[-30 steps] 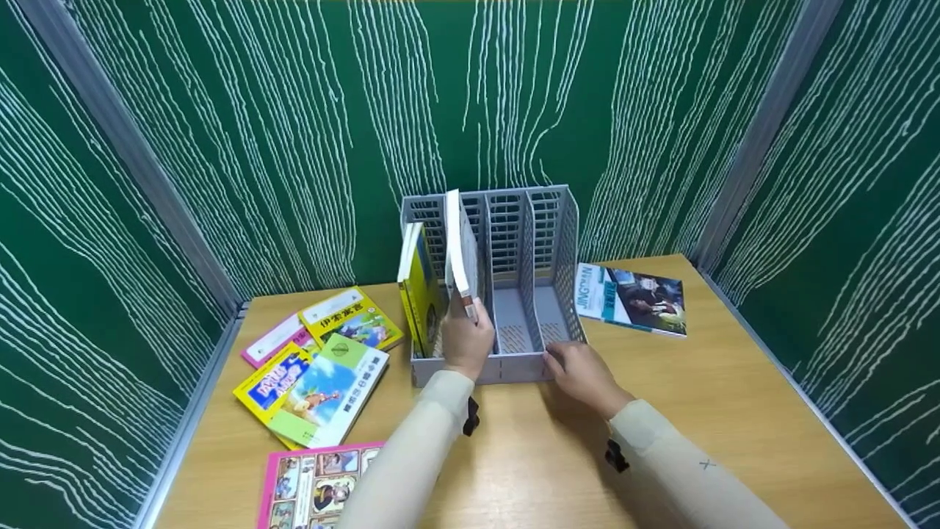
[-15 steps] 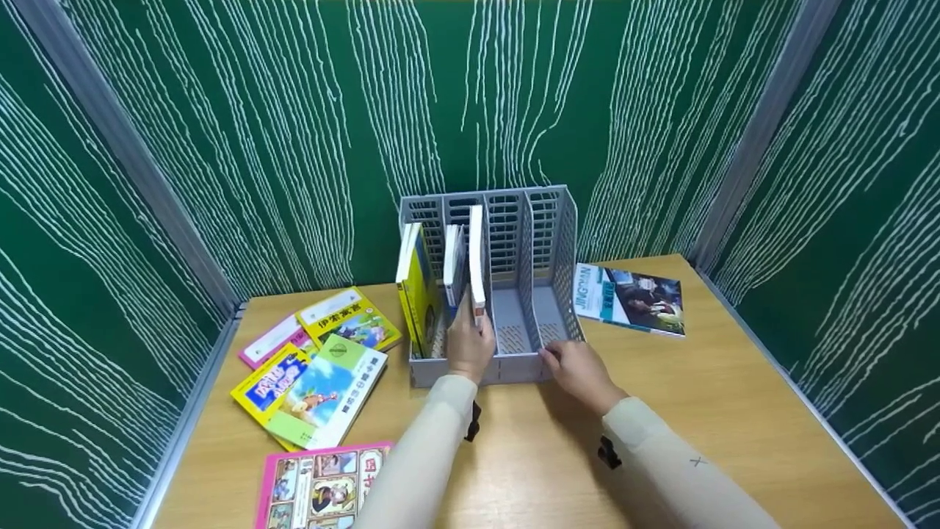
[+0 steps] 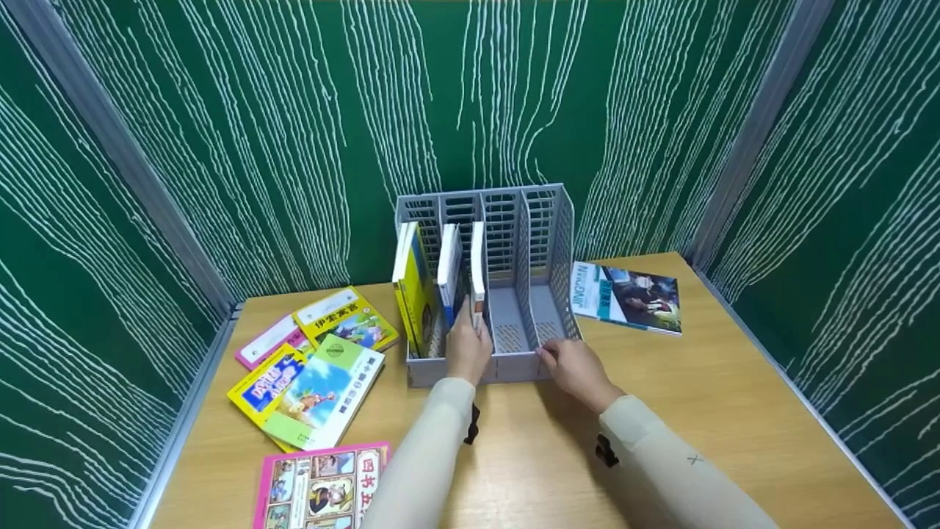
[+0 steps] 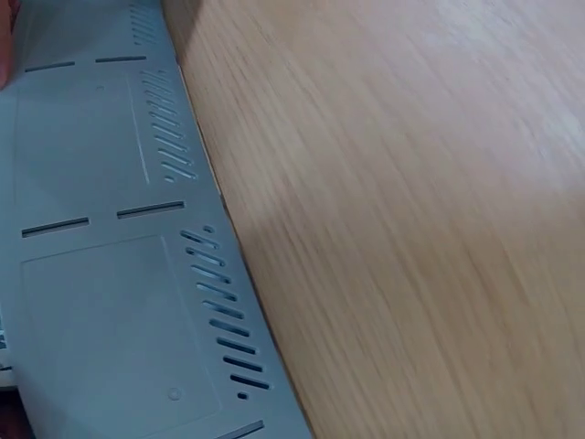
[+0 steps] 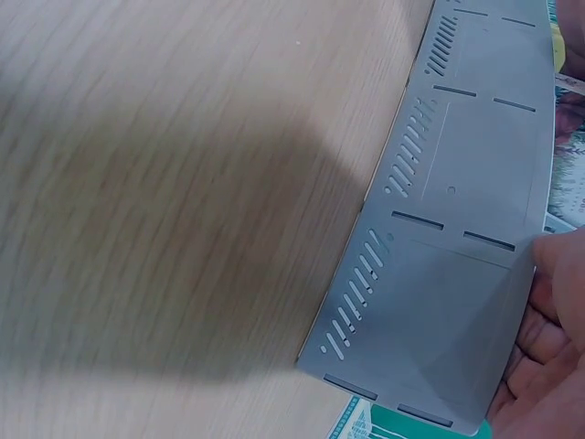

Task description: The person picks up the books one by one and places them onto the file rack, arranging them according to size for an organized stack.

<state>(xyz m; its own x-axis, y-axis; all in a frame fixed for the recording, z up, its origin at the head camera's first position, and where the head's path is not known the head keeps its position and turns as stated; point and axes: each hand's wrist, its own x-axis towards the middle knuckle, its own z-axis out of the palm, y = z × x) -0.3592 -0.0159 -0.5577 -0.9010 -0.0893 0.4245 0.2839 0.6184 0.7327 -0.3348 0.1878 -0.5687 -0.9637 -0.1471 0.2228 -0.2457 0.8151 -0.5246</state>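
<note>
A grey file rack (image 3: 518, 367) with upright dividers stands at the middle of the table. My left hand (image 3: 468, 354) reaches into its second compartment from the left and grips the lower front of a white-edged book (image 3: 478, 253). That book stands upright against the divider on its right. Left of it in the same compartment is another book with a blue lower spine (image 3: 449, 264). With curled fingers my right hand (image 3: 579, 373) holds the rack's front lip near the right end, also plain in the right wrist view. The left wrist view shows mainly the rack's front panel (image 4: 101, 320).
Yellow books (image 3: 416, 294) stand in the leftmost compartment. Several picture books, among them a green-and-white one (image 3: 324, 393), overlap on the table at left. A pink-bordered book (image 3: 323, 485) lies at the front left, a teal-and-black one (image 3: 624, 297) right of the rack.
The book in my left hand has gone down and slightly right, lower into the second compartment. The blue-spined book beside it has come into view. My right hand keeps its hold on the rack.
</note>
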